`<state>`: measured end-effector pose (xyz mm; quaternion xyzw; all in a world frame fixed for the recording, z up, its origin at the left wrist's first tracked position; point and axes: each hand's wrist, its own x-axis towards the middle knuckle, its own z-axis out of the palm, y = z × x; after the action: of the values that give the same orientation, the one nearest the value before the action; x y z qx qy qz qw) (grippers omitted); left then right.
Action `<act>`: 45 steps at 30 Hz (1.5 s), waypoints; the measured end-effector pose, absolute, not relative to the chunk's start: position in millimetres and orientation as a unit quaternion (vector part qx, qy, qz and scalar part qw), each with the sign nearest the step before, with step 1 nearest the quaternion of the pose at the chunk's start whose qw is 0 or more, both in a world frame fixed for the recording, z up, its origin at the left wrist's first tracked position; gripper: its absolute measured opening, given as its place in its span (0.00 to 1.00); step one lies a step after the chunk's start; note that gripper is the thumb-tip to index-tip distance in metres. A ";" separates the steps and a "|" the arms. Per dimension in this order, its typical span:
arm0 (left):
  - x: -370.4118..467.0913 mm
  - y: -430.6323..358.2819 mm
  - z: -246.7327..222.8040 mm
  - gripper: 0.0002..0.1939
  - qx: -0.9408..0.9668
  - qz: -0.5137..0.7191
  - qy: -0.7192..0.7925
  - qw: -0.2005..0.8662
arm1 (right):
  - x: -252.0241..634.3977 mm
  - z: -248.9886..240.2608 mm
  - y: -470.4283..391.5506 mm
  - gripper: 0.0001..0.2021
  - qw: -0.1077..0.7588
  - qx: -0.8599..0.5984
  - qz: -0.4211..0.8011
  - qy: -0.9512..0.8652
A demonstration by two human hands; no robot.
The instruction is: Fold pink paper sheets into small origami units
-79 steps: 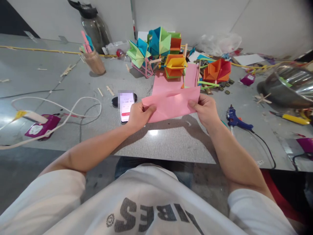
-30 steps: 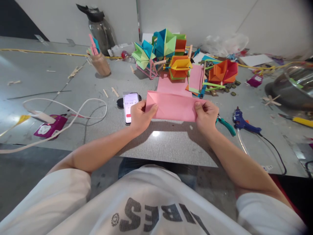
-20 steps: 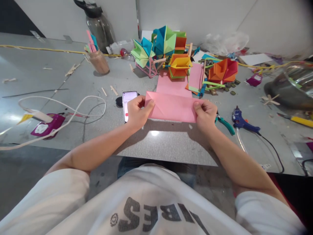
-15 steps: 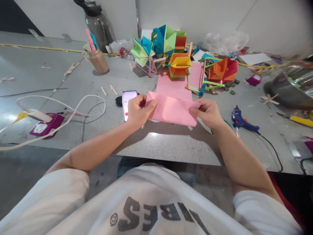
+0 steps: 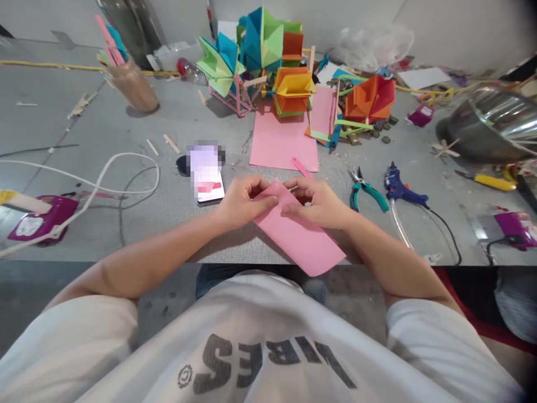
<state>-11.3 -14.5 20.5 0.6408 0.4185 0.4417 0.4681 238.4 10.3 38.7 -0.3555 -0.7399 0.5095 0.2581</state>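
Flat pink sheet (image 5: 272, 145): lies on the grey table (image 5: 180, 120); places below are given from it.
Held pink paper (image 5: 302, 240): just on the near side of the sheet, set aslant; its far corner sits between the hands, its near end reaches past the table's front edge.
Left hand (image 5: 247, 204): near the sheet's near-left corner, fingers curled in, thumb pressed on the held pink paper by its far corner.
Right hand (image 5: 312, 201): near the sheet's near-right corner, half closed, thumb on top of the same paper, fingers bent behind.
Jar (image 5: 134, 89): well left of the sheet; pink, blue and green strips (image 5: 112, 45) stick out of its mouth; lower contents cannot be made out.
Metal bowl (image 5: 457, 131): well right of the sheet, shiny inner wall showing; cannot tell whether it holds anything.
Dark bottle (image 5: 136, 28): beyond the jar, left of the sheet, top out of view; contents unclear.
Phone (image 5: 211, 193): left of the sheet, screen lit, partly blurred.
Pliers (image 5: 373, 193): right of the sheet, handles spread, beside the blue glue gun (image 5: 403, 187).
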 end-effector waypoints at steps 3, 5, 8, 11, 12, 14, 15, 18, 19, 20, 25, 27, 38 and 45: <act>-10.5 -15.2 18.3 0.10 0.626 0.470 0.415 0.463 | 233.6 30.5 5.7 0.24 0.318 -0.372 0.432 -0.758; -10.3 -15.9 17.9 0.10 0.616 0.492 0.419 0.450 | 235.1 26.3 5.1 0.24 0.351 -0.353 0.379 -0.780; -9.9 -18.2 17.8 0.11 0.607 0.516 0.438 0.415 | 235.5 18.8 3.2 0.23 0.378 -0.313 0.321 -0.810; -9.4 -20.6 16.2 0.10 0.591 0.541 0.447 0.398 | 231.7 10.1 -0.4 0.23 0.403 -0.284 0.269 -0.827; -9.2 -21.0 15.3 0.10 0.586 0.549 0.446 0.395 | 230.2 7.8 -1.6 0.23 0.411 -0.277 0.252 -0.831; -9.0 -21.2 13.7 0.10 0.583 0.562 0.439 0.388 | 227.7 4.9 -3.9 0.25 0.420 -0.271 0.225 -0.837; -9.0 -21.1 13.3 0.10 0.586 0.564 0.436 0.385 | 226.8 4.3 -4.8 0.25 0.422 -0.271 0.215 -0.838; -9.0 -21.0 13.6 0.09 0.599 0.560 0.430 0.378 | 225.3 4.8 -6.8 0.26 0.431 -0.282 0.207 -0.832; -9.1 -21.2 14.1 0.08 0.602 0.559 0.428 0.377 | 224.9 5.2 -7.3 0.26 0.434 -0.286 0.211 -0.828; -9.3 -21.3 14.6 0.08 0.605 0.558 0.425 0.375 | 224.6 5.5 -7.8 0.25 0.438 -0.290 0.216 -0.823; -10.0 -21.9 15.5 0.06 0.612 0.560 0.422 0.366 | 221.7 5.5 -9.9 0.25 0.448 -0.312 0.244 -0.801; -10.0 -21.8 14.9 0.06 0.612 0.559 0.428 0.361 | 220.6 5.4 -10.4 0.24 0.446 -0.323 0.254 -0.795; -9.1 -20.7 12.8 0.08 0.624 0.566 0.414 0.345 | 220.5 3.3 -9.7 0.23 0.438 -0.332 0.282 -0.786; -8.3 -19.9 10.1 0.08 0.622 0.558 0.424 0.350 | 220.2 1.4 -9.6 0.24 0.444 -0.319 0.305 -0.779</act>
<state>-8.3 -19.9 10.1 0.6217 0.4242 0.5578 0.3500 220.2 -9.6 1.4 -0.3192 -0.7795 0.3055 0.4441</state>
